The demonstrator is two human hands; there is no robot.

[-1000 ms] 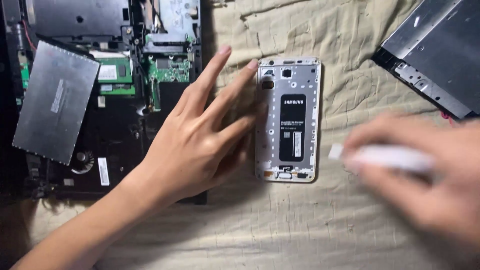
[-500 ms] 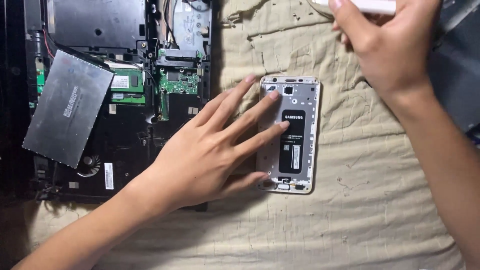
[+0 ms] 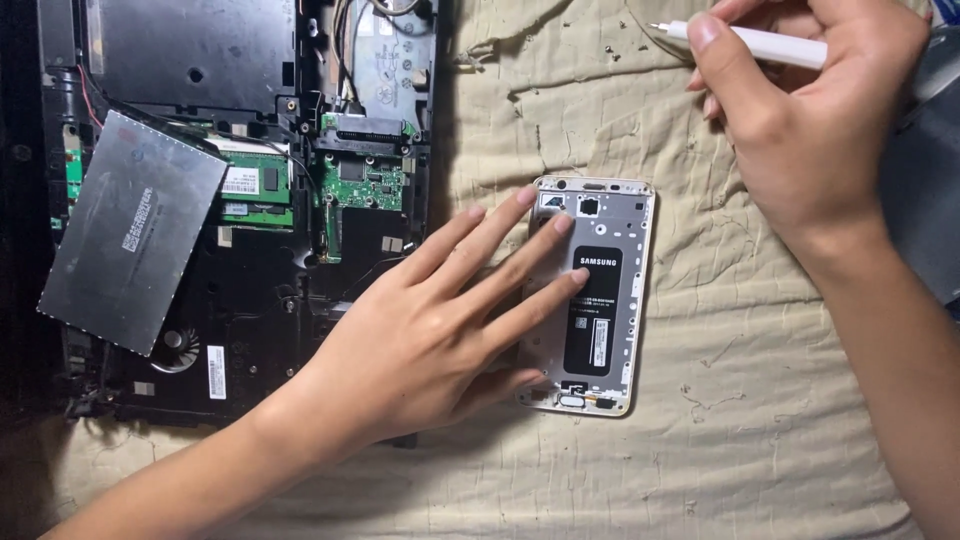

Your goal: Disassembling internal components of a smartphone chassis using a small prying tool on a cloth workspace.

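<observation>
A smartphone (image 3: 600,300) with its back cover off lies on a beige cloth (image 3: 720,440), black battery showing. My left hand (image 3: 440,330) rests flat beside it, fingers spread, with the fingertips on the phone's left half and the thumb at its lower left corner. My right hand (image 3: 800,110) is up at the top right, closed around a white pen-shaped tool (image 3: 750,42) whose thin tip points left over the cloth near some tiny dark specks (image 3: 612,50), possibly screws.
An opened laptop base (image 3: 240,210) with exposed green circuit boards fills the left. A grey flat drive (image 3: 130,230) lies tilted on it. A dark panel (image 3: 925,200) sits at the right edge behind my right arm.
My right hand carried the white tool from the lower right up to the top of the cloth. My left hand stayed on the phone, sliding a little further over it.
</observation>
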